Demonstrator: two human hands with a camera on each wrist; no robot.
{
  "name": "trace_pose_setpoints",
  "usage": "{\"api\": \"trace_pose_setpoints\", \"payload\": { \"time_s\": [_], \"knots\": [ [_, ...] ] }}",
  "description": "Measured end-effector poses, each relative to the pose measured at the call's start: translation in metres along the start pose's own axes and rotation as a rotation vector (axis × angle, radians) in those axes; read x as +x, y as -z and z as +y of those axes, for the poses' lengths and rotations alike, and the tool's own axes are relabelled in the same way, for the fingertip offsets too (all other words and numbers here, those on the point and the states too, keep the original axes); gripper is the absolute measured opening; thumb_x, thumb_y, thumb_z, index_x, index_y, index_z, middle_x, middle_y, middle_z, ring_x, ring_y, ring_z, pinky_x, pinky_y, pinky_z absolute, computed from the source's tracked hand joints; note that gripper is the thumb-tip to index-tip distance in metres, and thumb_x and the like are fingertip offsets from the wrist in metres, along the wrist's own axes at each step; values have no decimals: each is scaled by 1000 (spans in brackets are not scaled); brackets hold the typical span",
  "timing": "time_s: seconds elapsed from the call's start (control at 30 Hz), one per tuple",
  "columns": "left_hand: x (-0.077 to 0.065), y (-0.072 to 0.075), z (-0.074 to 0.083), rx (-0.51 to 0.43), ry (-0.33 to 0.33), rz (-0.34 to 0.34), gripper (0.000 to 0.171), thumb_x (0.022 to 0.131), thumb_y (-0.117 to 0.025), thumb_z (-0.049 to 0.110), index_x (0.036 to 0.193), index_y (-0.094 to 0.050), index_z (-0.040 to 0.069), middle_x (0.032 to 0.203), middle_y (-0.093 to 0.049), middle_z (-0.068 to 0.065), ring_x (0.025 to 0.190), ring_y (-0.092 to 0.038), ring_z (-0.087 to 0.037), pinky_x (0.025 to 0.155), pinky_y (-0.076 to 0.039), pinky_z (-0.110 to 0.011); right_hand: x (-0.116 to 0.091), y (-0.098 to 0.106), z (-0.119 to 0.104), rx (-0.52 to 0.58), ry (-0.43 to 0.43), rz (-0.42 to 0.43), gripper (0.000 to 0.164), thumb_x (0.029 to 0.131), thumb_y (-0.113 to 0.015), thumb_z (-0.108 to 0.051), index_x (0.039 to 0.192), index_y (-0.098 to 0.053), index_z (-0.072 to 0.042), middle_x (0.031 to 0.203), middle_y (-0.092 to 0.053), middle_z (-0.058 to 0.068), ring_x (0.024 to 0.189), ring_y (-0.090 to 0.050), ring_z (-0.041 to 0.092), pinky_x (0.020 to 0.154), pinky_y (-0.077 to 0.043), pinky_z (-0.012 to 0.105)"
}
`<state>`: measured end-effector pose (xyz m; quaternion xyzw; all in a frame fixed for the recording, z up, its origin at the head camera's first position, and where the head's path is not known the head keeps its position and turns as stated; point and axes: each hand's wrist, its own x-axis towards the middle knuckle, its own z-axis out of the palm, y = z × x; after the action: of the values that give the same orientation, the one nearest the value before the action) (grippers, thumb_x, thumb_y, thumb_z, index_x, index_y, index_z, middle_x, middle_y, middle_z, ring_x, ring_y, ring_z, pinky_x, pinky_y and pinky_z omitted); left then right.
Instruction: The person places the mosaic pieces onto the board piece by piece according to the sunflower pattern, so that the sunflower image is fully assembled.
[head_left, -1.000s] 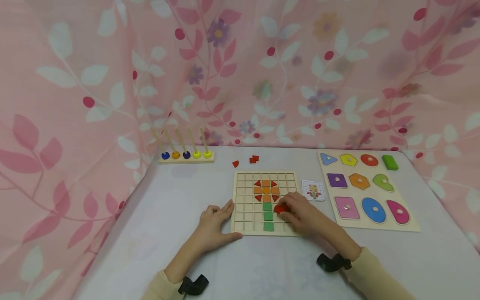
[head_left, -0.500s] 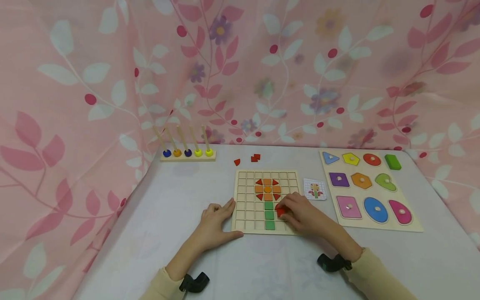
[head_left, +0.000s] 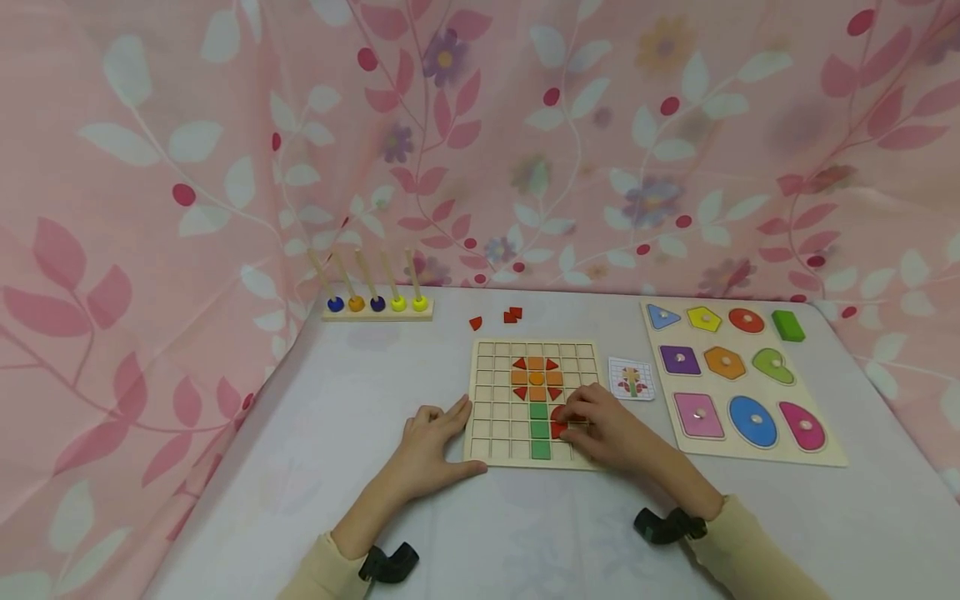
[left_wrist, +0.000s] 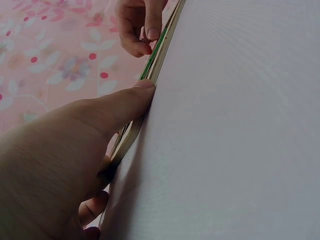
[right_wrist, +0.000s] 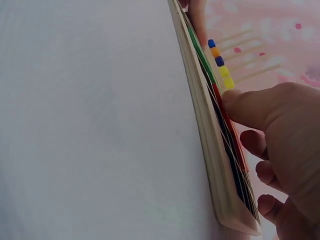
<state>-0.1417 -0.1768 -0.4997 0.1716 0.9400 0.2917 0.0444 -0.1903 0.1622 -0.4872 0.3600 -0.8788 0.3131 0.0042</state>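
A wooden grid board (head_left: 498, 450) lies on the table with orange squares, small red triangles and a column of green squares (head_left: 539, 430) set in it. Two red pieces (head_left: 557, 423) sit just right of the green column. My right hand (head_left: 618, 429) bends thumb and index finger about them; in the right wrist view the thumb touches a red piece (right_wrist: 229, 120) lying flat. My left hand (head_left: 427, 450) spreads along the board's left side, thumb at the front corner. In the left wrist view its thumb (left_wrist: 125, 102) rests against the board edge.
Loose red pieces (head_left: 511, 316) and another red piece (head_left: 476, 323) lie behind the board. A pattern card (head_left: 621, 388) is to its right, beside a knobbed shape puzzle (head_left: 712, 408) and green block (head_left: 788, 326). A peg stand with beads (head_left: 378, 316) stands back left.
The red piece in my right fingers has gone down onto the board beside the green column. My left hand stays at the board's edge. The head view has shifted slightly.
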Motion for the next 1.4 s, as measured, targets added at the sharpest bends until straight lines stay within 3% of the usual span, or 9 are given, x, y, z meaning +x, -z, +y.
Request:
{"api": "trace_pose_setpoints", "payload": {
  "time_s": [0.3,0.63,0.77,0.9,1.03,1.13,1.23,1.33,1.4],
  "knots": [
    [0,0,0,-1,-1,4,98,83,-86,57,161,-45,12,170,-38,0,127,-45,-26,95,-34,-44,-1,-6,4,43,-16,36,16,95,-82,-19,109,-77,-24,111,-62,-11,102,-46,10,80,-45,27],
    [0,2,3,11,4,-11,98,84,-85,57,162,-44,12,171,-37,0,129,-44,-28,97,-34,-45,2,14,1,32,-221,151,34,99,-77,-21,131,-69,-10,130,-63,5,124,-56,27,105,-50,55],
    [0,3,4,22,5,-7,99,84,-85,56,162,-44,11,171,-37,0,129,-44,-28,97,-35,-45,2,28,-3,2,-225,172,46,101,-75,-25,140,-64,-4,132,-65,13,106,-61,26,88,-55,43],
    [-2,1,3,8,14,-3,98,84,-86,55,162,-44,13,170,-37,2,130,-44,-27,98,-34,-45,-5,39,-11,3,-279,141,56,102,-74,-30,147,-58,-2,123,-67,14,86,-58,16,66,-49,28],
    [-2,0,3,-7,14,-3,98,84,-86,55,162,-44,13,170,-37,1,129,-44,-27,99,-33,-47,-22,39,-18,-49,-378,66,69,99,-77,-37,154,-53,-3,113,-71,14,73,-55,13,60,-49,26],
    [-2,-2,4,-8,10,0,98,84,-86,55,161,-44,12,170,-37,0,128,-44,-27,99,-33,-48,-39,32,-18,-141,-420,19,79,94,-79,-46,153,-53,0,133,-70,21,95,-71,29,82,-61,39],
    [-1,-4,4,-5,16,2,98,84,-86,56,161,-45,12,170,-37,0,126,-44,-25,99,-33,-48,-53,25,-16,-189,-427,-4,85,91,-82,-51,151,-55,3,154,-56,25,134,-61,43,104,-52,55],
    [-1,-6,5,-5,26,7,98,84,-86,56,161,-45,11,170,-37,0,125,-45,-25,100,-33,-48,-61,20,-13,-175,-417,-5,90,88,-84,-53,152,-54,2,156,-55,22,143,-52,42,108,-49,54],
    [-1,-6,5,-7,26,14,97,84,-86,55,161,-46,11,170,-37,-1,125,-45,-25,100,-33,-49,-63,19,-12,-156,-401,6,90,87,-84,-54,153,-55,1,156,-55,20,141,-55,41,100,-56,45]
  ]
}}
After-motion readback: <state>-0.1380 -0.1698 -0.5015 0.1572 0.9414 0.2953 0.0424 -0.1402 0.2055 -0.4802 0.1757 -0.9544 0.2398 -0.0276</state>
